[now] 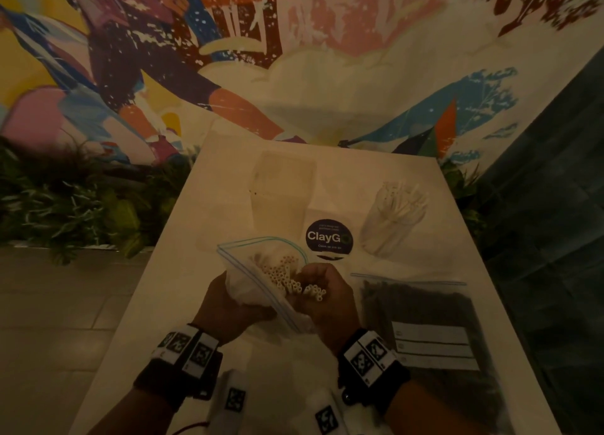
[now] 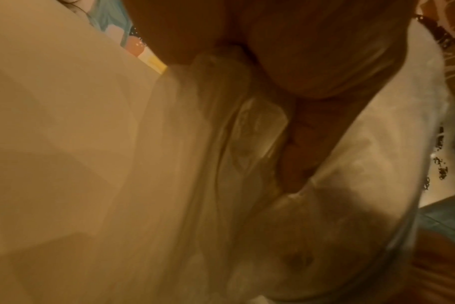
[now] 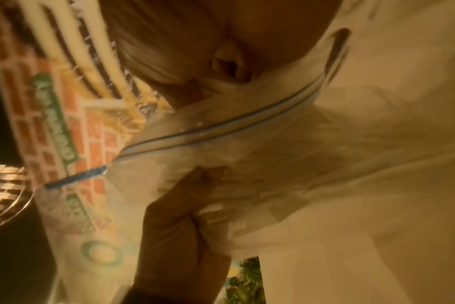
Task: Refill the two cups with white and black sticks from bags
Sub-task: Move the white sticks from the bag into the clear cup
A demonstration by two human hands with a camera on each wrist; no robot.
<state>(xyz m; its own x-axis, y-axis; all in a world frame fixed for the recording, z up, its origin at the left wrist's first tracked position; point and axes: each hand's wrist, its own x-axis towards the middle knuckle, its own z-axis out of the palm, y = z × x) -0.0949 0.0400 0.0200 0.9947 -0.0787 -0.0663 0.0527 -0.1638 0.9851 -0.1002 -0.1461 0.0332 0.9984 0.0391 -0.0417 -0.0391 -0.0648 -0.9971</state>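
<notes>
Nearest, both hands work at the tabletop's (image 1: 170, 238) six o'clock edge. The left hand (image 1: 225, 307) has its fingers curled round the gathered lower part of the clear bag (image 1: 261, 264), holding it up with its mouth open toward twelve o'clock. The right hand (image 1: 327, 291) reaches into that mouth, its fingers closed round a bunch of white sticks (image 1: 294, 279) whose hollow ends face the head camera. In the right wrist view the bag's blue zip line (image 3: 221, 131) runs across under the hand.

At three o'clock from the hands the bag of black sticks (image 1: 421, 307) lies flat, with a white label (image 1: 434, 343).

Farther off, a round dark sticker (image 1: 328, 238) sits mid-table. At two o'clock a clear cup (image 1: 389, 228) holds white sticks. At twelve o'clock stands another clear cup (image 1: 282, 186); I cannot tell its contents.
</notes>
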